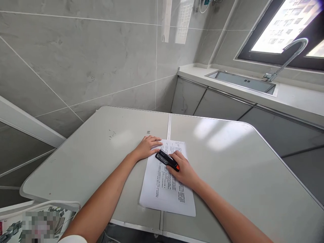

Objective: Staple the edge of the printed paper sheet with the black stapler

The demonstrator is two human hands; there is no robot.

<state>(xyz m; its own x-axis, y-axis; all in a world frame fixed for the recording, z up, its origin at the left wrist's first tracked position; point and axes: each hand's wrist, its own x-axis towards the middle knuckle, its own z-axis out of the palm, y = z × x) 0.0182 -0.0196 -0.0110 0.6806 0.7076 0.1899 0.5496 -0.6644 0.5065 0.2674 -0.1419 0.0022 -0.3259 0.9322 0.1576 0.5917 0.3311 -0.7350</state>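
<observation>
A sheaf of printed paper [168, 199] lies on the pale folding table, across its centre seam. Over the upper half of the page, my right hand [184, 170] is closed around a black stapler [165, 158] with an orange-red spot near its rear. The stapler's front end points up and left, toward the paper's left edge. My left hand [148, 146] rests flat with fingers stretched out on the paper's upper left corner, its thumb close to the stapler's nose. Whether the stapler's jaws hold the paper cannot be made out.
The folding table [240, 175] has a metal rim and rounded corners. Behind it stand a grey tiled wall [106, 60] and a counter with a sink [243, 81] and curved faucet [291, 57]. A white cable [55, 202] hangs at the lower left.
</observation>
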